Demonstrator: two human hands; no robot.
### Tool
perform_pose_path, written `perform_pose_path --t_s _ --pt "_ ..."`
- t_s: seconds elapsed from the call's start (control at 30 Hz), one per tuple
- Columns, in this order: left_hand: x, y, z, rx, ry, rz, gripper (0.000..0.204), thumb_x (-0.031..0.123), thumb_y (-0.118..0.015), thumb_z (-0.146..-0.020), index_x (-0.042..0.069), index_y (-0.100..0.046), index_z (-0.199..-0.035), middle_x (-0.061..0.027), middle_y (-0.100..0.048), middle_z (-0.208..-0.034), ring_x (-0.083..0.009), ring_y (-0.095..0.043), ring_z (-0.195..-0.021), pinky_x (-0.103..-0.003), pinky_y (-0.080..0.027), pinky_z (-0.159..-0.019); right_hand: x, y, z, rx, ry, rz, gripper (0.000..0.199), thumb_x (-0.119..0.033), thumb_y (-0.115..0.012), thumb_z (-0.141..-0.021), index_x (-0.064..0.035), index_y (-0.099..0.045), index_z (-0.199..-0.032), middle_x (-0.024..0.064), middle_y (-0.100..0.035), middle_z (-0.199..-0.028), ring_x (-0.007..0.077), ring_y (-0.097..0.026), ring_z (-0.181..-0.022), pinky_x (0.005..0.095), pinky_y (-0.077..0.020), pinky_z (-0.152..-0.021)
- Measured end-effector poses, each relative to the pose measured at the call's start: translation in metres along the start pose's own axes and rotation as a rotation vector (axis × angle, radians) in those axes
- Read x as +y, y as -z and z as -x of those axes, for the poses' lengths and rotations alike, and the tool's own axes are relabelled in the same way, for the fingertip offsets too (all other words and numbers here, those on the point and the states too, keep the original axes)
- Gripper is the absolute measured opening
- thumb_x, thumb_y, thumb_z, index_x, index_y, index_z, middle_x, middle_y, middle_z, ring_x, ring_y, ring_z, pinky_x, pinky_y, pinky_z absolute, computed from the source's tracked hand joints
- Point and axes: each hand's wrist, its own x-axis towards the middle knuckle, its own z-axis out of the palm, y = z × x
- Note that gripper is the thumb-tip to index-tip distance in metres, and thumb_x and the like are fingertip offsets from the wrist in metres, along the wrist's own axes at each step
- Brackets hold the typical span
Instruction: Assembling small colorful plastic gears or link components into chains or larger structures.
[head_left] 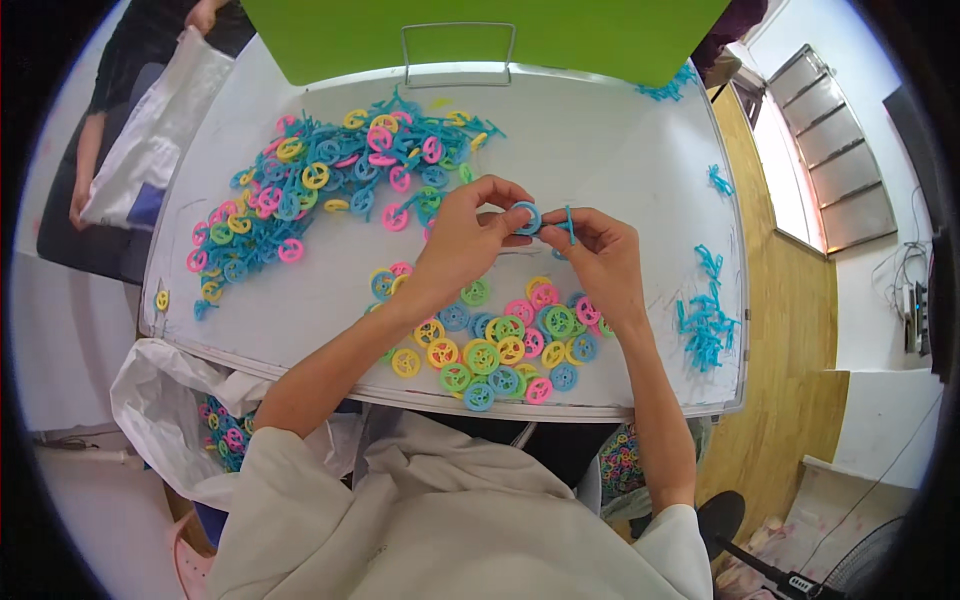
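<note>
Over the middle of the table, my left hand (pixel 468 235) pinches a small blue plastic wheel (pixel 527 215) between thumb and fingers. Close beside it, my right hand (pixel 608 262) grips a thin teal plastic stick (pixel 570 226), its upper end poking up past the fingertips. Whether stick and wheel touch cannot be made out. Beneath my wrists lie loose spoked wheels (pixel 482 357) in blue, pink, yellow and green. Left of my hands spreads a heap of teal sticks with coloured wheels (pixel 316 176). Loose teal sticks (pixel 706 335) lie along the table's right side.
A green panel (pixel 560 40) with a wire handle (pixel 458 26) stands at the white table's (pixel 270 320) far edge. Below the near left edge hangs a white bag (pixel 160 400) of pieces; a container of wheels (pixel 622 465) is at lower right. At far left, another person holds a white sack (pixel 160 120).
</note>
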Motion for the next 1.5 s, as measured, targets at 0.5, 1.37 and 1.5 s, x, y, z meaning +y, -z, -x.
perform_pose_path --t_s 0.5,1.37,1.5 --pt "-0.007 -0.002 -0.004 0.116 0.179 0.190 0.011 -0.006 -0.063 -0.080 -0.003 -0.057 -0.089 -0.0118 -0.060 -0.085 -0.0153 -0.062 -0.079 -0.029 -0.054 -0.066 0.005 0.000 0.000 -0.022 -0.036 -0.097 0.013 -0.005 -0.070 -0.082 0.0020 -0.064 -0.092 0.0072 -0.068 -0.085 0.0094 -0.063 -0.079 0.0226 -0.0512 -0.070" --pt "-0.008 -0.012 0.007 0.132 -0.250 -0.297 0.021 0.002 -0.056 -0.091 -0.001 -0.063 -0.109 -0.0091 -0.066 -0.096 -0.0145 -0.067 -0.084 -0.026 -0.056 -0.075 -0.011 -0.012 0.005 0.239 0.015 -0.085 0.016 -0.006 -0.067 -0.084 0.0056 -0.066 -0.096 0.0092 -0.068 -0.079 0.0111 -0.065 -0.071 0.0207 -0.0510 -0.066" --pt "-0.004 -0.013 0.010 0.171 -0.191 -0.267 0.021 0.004 -0.057 -0.090 -0.002 -0.063 -0.109 -0.0111 -0.066 -0.098 -0.0175 -0.068 -0.080 -0.025 -0.056 -0.072 -0.010 -0.015 0.005 0.241 -0.031 -0.084 0.017 -0.006 -0.068 -0.084 0.0061 -0.066 -0.096 0.0096 -0.068 -0.080 0.0111 -0.065 -0.072 0.0209 -0.0513 -0.066"
